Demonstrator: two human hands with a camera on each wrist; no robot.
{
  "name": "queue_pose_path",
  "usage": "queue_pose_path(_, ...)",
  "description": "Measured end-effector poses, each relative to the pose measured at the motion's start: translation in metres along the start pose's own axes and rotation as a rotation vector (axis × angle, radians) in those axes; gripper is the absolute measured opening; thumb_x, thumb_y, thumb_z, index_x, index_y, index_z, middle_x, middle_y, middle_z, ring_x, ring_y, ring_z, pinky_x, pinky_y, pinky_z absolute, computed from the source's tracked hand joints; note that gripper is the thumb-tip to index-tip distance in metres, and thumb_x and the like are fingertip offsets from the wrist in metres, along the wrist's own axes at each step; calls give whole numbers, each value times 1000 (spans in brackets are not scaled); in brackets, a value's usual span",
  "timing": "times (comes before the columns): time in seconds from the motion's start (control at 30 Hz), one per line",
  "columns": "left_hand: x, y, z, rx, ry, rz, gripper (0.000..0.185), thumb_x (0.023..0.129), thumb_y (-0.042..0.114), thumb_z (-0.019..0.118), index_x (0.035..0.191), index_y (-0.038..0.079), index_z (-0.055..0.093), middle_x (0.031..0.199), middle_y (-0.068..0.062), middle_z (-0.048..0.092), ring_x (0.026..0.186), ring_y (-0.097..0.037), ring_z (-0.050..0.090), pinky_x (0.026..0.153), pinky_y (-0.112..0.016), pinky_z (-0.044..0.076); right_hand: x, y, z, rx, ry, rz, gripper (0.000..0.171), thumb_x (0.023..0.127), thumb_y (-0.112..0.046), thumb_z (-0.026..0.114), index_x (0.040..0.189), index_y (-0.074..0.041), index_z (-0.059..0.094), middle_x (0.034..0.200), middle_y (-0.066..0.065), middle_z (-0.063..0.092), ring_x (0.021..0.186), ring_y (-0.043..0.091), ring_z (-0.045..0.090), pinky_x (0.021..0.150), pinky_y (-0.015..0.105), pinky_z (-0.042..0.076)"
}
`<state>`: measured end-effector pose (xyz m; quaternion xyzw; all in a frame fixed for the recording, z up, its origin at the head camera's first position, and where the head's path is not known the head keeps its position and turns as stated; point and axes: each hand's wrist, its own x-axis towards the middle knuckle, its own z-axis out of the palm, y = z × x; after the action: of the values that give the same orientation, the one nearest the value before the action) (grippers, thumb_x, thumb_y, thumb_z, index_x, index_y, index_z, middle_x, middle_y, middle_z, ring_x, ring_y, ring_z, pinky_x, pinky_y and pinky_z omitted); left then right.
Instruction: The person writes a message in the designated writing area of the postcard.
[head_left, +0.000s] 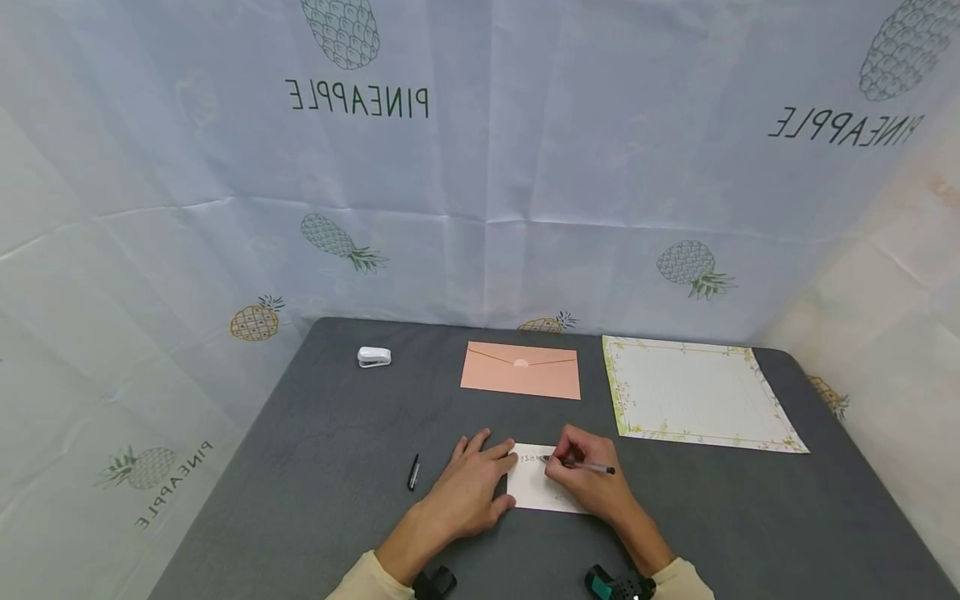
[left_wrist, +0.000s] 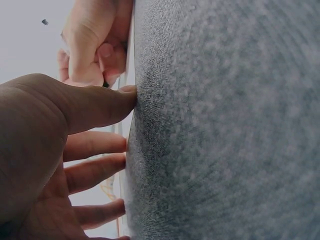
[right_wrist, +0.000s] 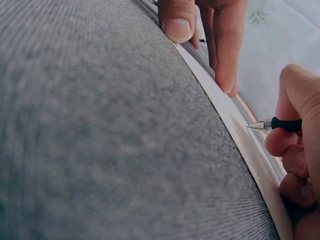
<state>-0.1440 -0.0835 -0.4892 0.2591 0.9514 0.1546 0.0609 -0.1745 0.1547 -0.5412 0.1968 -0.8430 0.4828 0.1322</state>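
Our sleeves (head_left: 367, 581) lie nearest the camera, 1 at left and 1 at right. Farthest left on the table (head_left: 337, 433), toward the back, is a white stapler (head_left: 374, 357); closer to us, the cap (head_left: 413, 472) lies near our left hand (head_left: 468, 487). That hand is spread, thumb and forefinger at the left edge of the card (head_left: 529, 485); light, steady pressure there should stop it skidding. Beyond the card lies a pink envelope (head_left: 521, 379). The card sits flat between our 2 hands, with small writing near its top. Our right hand (head_left: 596, 487) pinches the pen (head_left: 597, 467), its tip just right of the writing; we cannot tell whether it touches. We would do best to hold the letters level with the top edge and rest the palm clear of fresh ink. Farther right lies a bordered sheet (head_left: 697, 387).
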Motion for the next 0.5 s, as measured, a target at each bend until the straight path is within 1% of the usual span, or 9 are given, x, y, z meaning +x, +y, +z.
queue_pose_path(0.27,0,0,0,-9,-7,-9,59,96,35,86,149,15,70,163,-2,60,157,-42,47,123,-70,40,1,-2,0,10,4,1,40,77,8,78,75,-29,61,67,-16,59,59,0,47,54,19,35)
queue_pose_path(0.5,0,0,-1,-8,-14,-5,60,96,36,86,149,15,69,163,-2,59,157,-43,47,123,-70,40,1,0,-1,13,1,1,41,75,9,77,75,-28,60,67,-15,58,59,0,47,54,19,35)
